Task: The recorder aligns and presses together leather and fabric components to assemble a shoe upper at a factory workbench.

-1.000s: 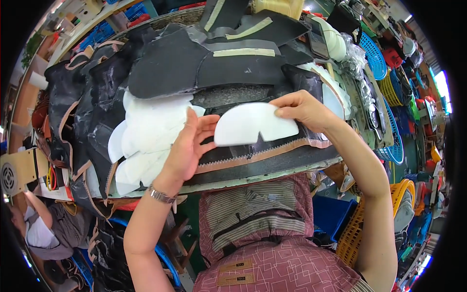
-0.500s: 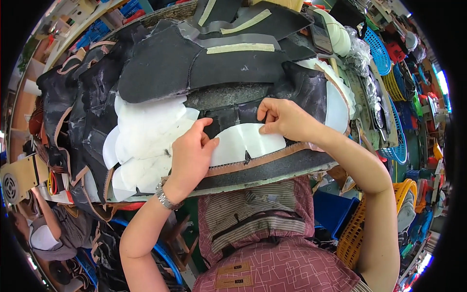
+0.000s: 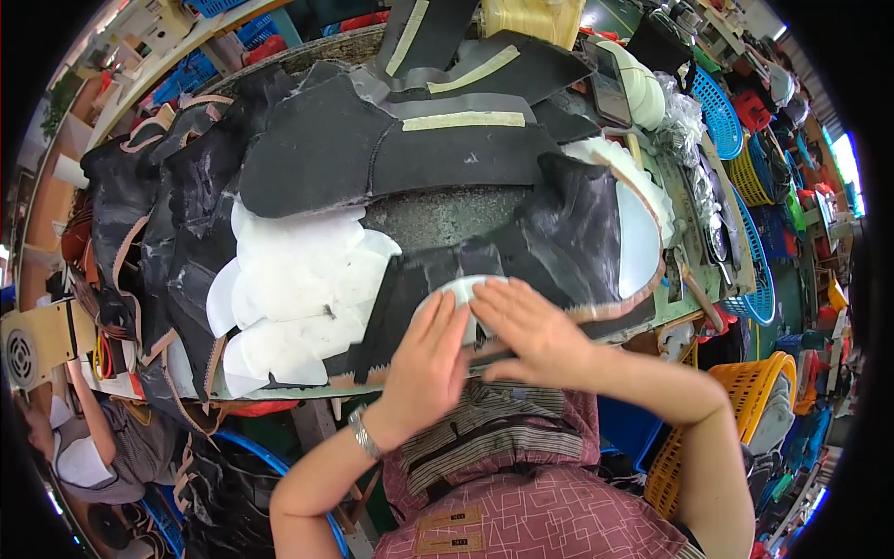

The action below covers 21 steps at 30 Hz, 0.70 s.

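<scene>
My left hand (image 3: pixel 430 359) and my right hand (image 3: pixel 533 337) lie with fingers stretched and together, their tips nearly meeting. Under them is a white curved stiffener piece (image 3: pixel 463 285); only its upper rim shows clearly. It lies on a black boot upper (image 3: pixel 563 224) with a brown toothed edge, at the table's near side. At that upper's right end another white curved piece (image 3: pixel 639 238) is attached. Left of my hands, a spread stack of loose white pieces (image 3: pixel 298 270) rests on the table. Neither hand grips anything.
Flat black panels (image 3: pixel 456 156) with pale tape strips lie behind my hands. More black uppers (image 3: pixel 196 196) are heaped at left. A phone (image 3: pixel 611 88) and white shell-like pieces (image 3: pixel 643 88) sit at back right. A yellow basket (image 3: pixel 672 447) stands below the right edge; another person (image 3: pixel 112 447) sits at lower left.
My fingers have gone from pinching the white piece's edges to lying flat over it. Both hands have come closer together and nearer to me, and the black upper has shifted toward me.
</scene>
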{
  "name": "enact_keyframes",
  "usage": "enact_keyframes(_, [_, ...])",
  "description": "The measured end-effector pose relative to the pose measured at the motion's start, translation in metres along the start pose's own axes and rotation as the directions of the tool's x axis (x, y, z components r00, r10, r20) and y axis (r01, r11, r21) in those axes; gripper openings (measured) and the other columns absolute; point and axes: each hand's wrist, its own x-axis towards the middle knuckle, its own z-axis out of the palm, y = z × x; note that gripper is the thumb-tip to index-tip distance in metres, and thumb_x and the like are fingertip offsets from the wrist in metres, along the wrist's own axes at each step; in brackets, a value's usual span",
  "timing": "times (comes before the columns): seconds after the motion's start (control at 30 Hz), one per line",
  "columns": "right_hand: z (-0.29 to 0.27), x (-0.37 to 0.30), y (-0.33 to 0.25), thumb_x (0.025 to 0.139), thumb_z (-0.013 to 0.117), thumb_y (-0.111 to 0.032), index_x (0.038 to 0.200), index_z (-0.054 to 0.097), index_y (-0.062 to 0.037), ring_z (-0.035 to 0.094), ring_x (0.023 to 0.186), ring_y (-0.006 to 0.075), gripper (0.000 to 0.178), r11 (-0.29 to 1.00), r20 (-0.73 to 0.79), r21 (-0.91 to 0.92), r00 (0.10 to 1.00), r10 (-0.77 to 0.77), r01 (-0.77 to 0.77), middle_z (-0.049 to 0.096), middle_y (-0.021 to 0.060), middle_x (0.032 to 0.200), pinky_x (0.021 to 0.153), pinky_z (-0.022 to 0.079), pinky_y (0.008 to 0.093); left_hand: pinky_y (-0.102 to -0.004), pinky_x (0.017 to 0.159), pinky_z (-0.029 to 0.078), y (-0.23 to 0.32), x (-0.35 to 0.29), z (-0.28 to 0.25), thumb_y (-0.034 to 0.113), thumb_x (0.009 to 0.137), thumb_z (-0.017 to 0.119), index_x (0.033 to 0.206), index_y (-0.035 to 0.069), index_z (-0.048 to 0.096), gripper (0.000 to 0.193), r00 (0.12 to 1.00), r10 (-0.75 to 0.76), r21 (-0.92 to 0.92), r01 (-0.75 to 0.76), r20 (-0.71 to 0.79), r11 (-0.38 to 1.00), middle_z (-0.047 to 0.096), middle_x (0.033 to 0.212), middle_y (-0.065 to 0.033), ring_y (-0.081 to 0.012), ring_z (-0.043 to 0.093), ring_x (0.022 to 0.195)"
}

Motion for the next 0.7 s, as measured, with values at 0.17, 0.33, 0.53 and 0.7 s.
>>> enact_keyframes(0.17, [0.039,-0.024,-0.029,0.069,0.057,-0.004,0.109,0.057,0.0071,0.060,0.102,0.0289,0.041,0.978,-0.358,-0.202,0.933,-0.019,-0.057,0.061,0.0171,0.108,0.089,0.048,0.0399,-0.0387,0.082,0.049,0.015,-0.027,0.023,0.012,0.082,0.058,0.115,0.003,0.054,0.035,0.956,0.210,0.345,-0.131,-0.204,0.929,0.059,0.113,-0.0154,-0.0334,0.058,0.104])
enact_keyframes(0.33, [0.038,-0.012,-0.036,0.068,0.058,-0.005,0.094,0.062,0.0048,0.066,0.087,0.0259,0.027,0.979,-0.466,-0.162,0.884,0.034,-0.124,0.065,0.0160,0.097,0.077,0.053,0.0359,-0.0300,0.066,0.049,0.015,-0.011,0.006,0.010,0.079,0.056,0.091,0.002,0.063,0.016,0.941,0.258,0.423,-0.148,-0.218,0.894,0.065,0.094,-0.0102,-0.0221,0.064,0.085])
enact_keyframes(0.53, [0.004,-0.020,-0.036,0.070,0.057,-0.014,0.098,0.062,0.0060,0.061,0.100,0.0274,0.035,0.837,0.088,-0.489,0.968,-0.234,0.247,0.063,0.0189,0.104,0.085,0.049,0.0362,-0.0251,0.064,0.045,0.022,0.005,-0.026,0.016,0.072,0.055,0.084,-0.001,0.063,0.023,0.708,0.518,0.433,-0.705,0.480,0.562,0.065,0.078,-0.0109,-0.0185,0.060,0.071])
enact_keyframes(0.7, [-0.028,-0.014,-0.025,0.069,0.057,-0.007,0.114,0.056,0.0063,0.062,0.097,0.0266,0.047,0.944,0.204,-0.191,0.952,-0.229,0.269,0.063,0.0185,0.106,0.081,0.051,0.0338,-0.0348,0.083,0.042,0.049,0.027,-0.053,0.019,0.075,0.055,0.088,0.002,0.066,0.024,0.588,0.393,0.373,-0.782,0.707,0.499,0.063,0.101,-0.0144,-0.0203,0.059,0.090])
